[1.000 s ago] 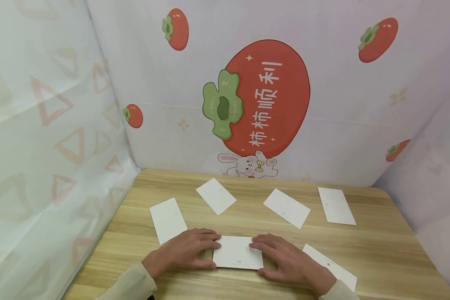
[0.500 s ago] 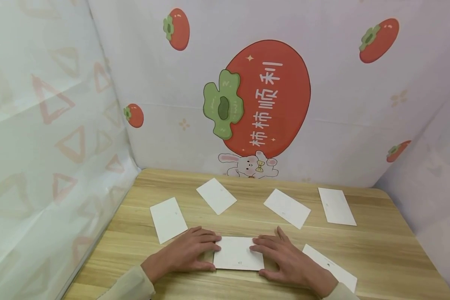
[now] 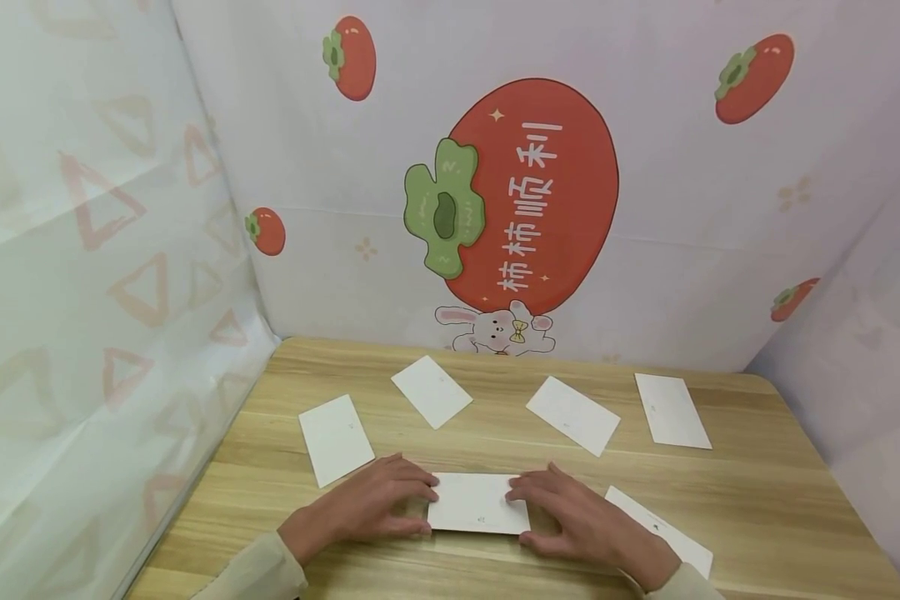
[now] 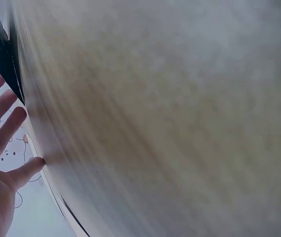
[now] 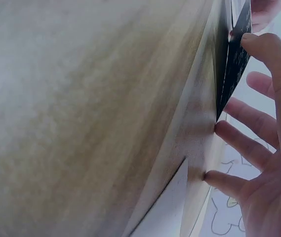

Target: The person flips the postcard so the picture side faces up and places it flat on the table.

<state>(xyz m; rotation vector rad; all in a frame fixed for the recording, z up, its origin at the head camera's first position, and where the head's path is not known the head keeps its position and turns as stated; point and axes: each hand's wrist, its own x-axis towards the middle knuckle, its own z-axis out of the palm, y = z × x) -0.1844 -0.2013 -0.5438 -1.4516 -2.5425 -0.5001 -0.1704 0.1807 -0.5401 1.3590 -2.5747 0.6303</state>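
Note:
A white card [image 3: 476,502] with a small mark near its front edge lies crosswise between the two hands. At its left end the left hand [image 3: 375,502] holds it, fingers at the far corner and thumb at the near one. The right hand [image 3: 581,518] grips the right end the same way. In the right wrist view the card's dark underside [image 5: 235,66] tilts up from the table, with the thumb at its edge. The left wrist view shows a strip of that dark underside [image 4: 4,57] beyond the fingers.
Around the hands, other white cards lie flat on the wooden table [image 3: 420,575]: one at left [image 3: 336,440], two at the back [image 3: 432,392], one at back right [image 3: 672,411], and one beside the right forearm [image 3: 663,533]. Printed cloth [image 3: 330,283] walls the table in.
The near edge of the card between the hands has risen slightly. Both hands stay at its ends, with small finger shifts. The other cards have not moved.

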